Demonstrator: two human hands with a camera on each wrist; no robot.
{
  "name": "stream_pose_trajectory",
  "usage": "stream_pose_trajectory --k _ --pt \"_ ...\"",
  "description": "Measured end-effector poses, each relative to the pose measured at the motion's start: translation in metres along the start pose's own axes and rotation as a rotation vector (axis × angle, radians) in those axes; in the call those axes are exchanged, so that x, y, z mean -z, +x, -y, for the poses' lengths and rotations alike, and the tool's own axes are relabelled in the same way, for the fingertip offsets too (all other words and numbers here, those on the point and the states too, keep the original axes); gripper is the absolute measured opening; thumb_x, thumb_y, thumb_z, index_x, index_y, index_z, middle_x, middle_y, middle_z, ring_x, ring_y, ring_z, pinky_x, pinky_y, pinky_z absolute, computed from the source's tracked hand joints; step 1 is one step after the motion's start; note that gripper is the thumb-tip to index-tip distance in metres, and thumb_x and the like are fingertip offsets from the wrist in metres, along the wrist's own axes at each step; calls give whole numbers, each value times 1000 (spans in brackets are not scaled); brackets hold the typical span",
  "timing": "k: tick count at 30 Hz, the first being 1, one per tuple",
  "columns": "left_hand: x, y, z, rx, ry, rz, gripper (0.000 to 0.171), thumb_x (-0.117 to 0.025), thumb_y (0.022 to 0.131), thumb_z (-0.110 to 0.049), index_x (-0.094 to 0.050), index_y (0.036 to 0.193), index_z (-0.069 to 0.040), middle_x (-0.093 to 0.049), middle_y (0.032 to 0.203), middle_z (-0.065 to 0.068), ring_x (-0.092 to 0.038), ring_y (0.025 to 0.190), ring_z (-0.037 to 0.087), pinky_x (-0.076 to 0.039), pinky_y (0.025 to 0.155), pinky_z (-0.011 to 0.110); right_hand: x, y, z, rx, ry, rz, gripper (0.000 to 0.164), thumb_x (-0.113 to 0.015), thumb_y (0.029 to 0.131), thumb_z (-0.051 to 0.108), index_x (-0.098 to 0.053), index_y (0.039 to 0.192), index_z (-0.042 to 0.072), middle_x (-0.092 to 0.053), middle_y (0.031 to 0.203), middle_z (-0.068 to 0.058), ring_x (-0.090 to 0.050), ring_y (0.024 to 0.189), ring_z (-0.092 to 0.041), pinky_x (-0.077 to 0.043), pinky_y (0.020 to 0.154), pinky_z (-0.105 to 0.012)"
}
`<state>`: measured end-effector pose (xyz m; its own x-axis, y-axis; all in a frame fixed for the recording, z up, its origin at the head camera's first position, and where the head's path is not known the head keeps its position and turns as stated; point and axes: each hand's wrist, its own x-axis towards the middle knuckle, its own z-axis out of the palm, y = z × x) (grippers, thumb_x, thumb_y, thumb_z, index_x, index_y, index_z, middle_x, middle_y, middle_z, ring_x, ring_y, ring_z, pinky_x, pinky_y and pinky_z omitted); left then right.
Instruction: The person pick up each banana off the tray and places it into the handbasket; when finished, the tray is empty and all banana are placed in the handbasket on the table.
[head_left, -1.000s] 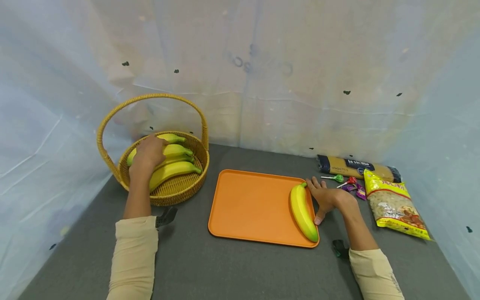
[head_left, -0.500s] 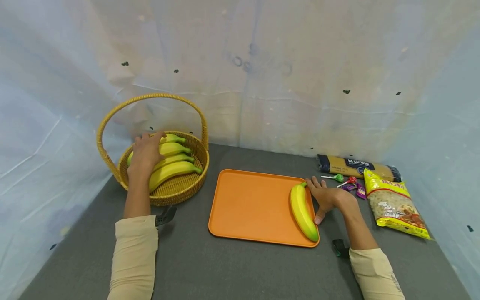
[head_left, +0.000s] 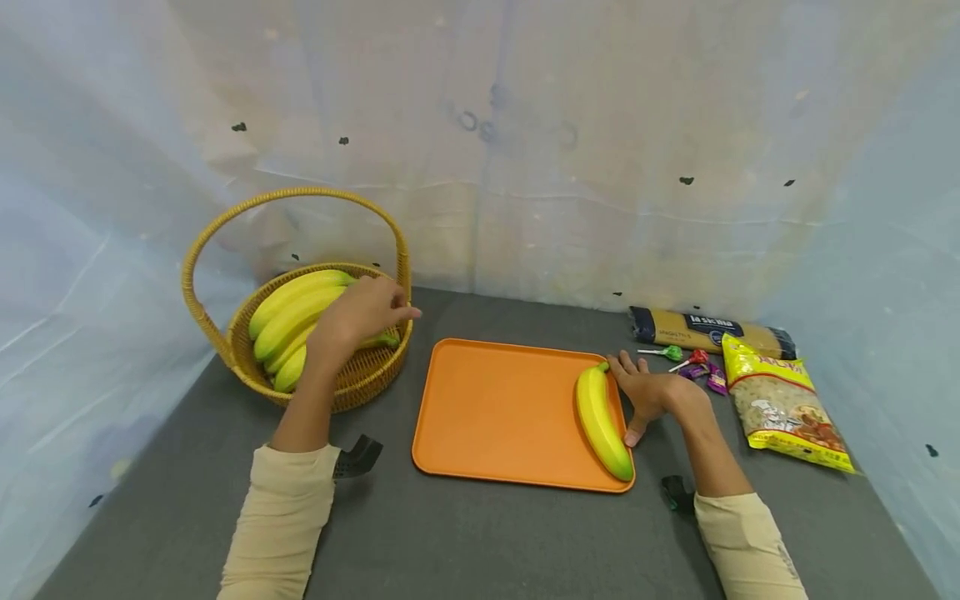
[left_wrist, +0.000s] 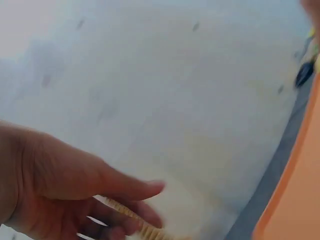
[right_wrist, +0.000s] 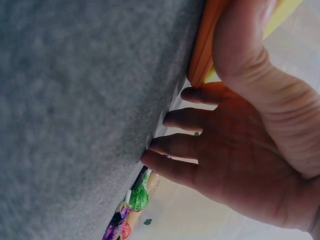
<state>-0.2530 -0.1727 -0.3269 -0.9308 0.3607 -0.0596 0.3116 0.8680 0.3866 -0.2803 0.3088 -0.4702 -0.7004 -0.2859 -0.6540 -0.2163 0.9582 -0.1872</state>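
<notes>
My left hand (head_left: 360, 312) hovers over the right side of a wicker basket (head_left: 367, 392), its fingers loosely bent with nothing between them. In the left wrist view a strip of wicker (left_wrist: 150, 232) shows behind those fingers; contact cannot be told. Several yellow bananas (head_left: 292, 312) lie side by side in the basket, partly hidden by my left hand and forearm. My right hand (head_left: 648, 392) rests at the right edge of an orange tray (head_left: 495, 408), fingers spread and thumb by the rim. A single banana (head_left: 600, 425) lies along that edge inside the tray.
Right of the tray lie a green lollipop (head_left: 671, 353), a red lollipop (head_left: 696, 358) and purple wrapped candies (head_left: 716, 380). Behind them is a spaghetti pack (head_left: 712, 331), with a yellow food bag (head_left: 783, 404) farther right. Plastic sheeting (head_left: 480, 167) encloses the grey table.
My left hand has left the bananas' left part and moved right across the basket, uncovering their left ends. My right hand stays at the tray's edge. The head view has shifted slightly.
</notes>
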Motion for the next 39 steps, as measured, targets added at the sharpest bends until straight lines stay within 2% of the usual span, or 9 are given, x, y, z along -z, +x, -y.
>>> stream_pose_trajectory --k 3,6,9,13,18,24,31,35,39 --pt "-19 4 -37 -137 11 76 31 -61 107 -30 -77 96 -6 -66 74 3 -56 61 14 -47 61 29 0 2 0 2 10 0 164 -92 55 66 15 168 14 21 173 -23 14 160 -51 -12 119 -81" --pt "-53 11 -75 -283 19 97 39 -55 109 -38 -70 134 -11 -74 121 9 -71 99 21 -59 86 37 2 0 4 -5 8 6 164 -92 54 66 14 168 14 22 173 -23 16 159 -52 -12 119 -82" --pt "-97 18 -109 -474 70 119 56 -46 111 -45 -45 160 -17 -51 159 9 -57 140 26 -47 117 45 5 -5 11 -39 -19 11 167 -91 50 71 14 168 15 21 174 -21 15 160 -50 -12 120 -81" --pt "-148 20 -137 -705 186 192 61 -35 113 -48 -23 168 -26 -22 176 -3 -30 161 24 -29 131 44 13 -23 32 -20 -22 10 166 -92 52 68 10 168 8 18 172 -28 12 159 -54 -9 119 -82" --pt "-178 15 -148 -675 311 185 54 -28 111 -54 -30 164 -42 -29 173 -9 -40 154 31 -46 119 43 24 -53 65 3 -12 6 152 -95 65 51 5 165 -4 14 169 -37 9 155 -61 -11 118 -83" --pt "-174 15 -148 -487 349 49 39 -43 109 -51 -71 126 -30 -51 135 0 -52 101 22 -51 75 27 24 -51 60 -2 13 4 153 -95 64 53 6 166 -2 14 170 -35 11 156 -59 -8 119 -82" --pt "-163 18 -140 -290 253 51 60 -74 98 -31 -42 145 -13 -61 122 9 -65 95 23 -54 67 27 7 -7 5 -16 -2 9 165 -92 55 66 15 167 11 23 172 -24 18 159 -51 -9 120 -81" --pt "-132 12 -128 -253 133 170 57 -76 97 -20 -47 146 -12 -68 116 8 -64 90 19 -52 71 28 3 -3 0 -5 -3 -6 165 -92 54 68 14 168 12 22 173 -23 16 159 -51 -8 120 -81" --pt "-75 1 -110 -261 89 112 47 -77 96 -15 -61 140 -9 -68 123 9 -61 98 19 -51 82 34 15 -29 31 -12 34 6 162 -94 56 62 11 168 7 20 172 -27 15 159 -52 -8 121 -81"
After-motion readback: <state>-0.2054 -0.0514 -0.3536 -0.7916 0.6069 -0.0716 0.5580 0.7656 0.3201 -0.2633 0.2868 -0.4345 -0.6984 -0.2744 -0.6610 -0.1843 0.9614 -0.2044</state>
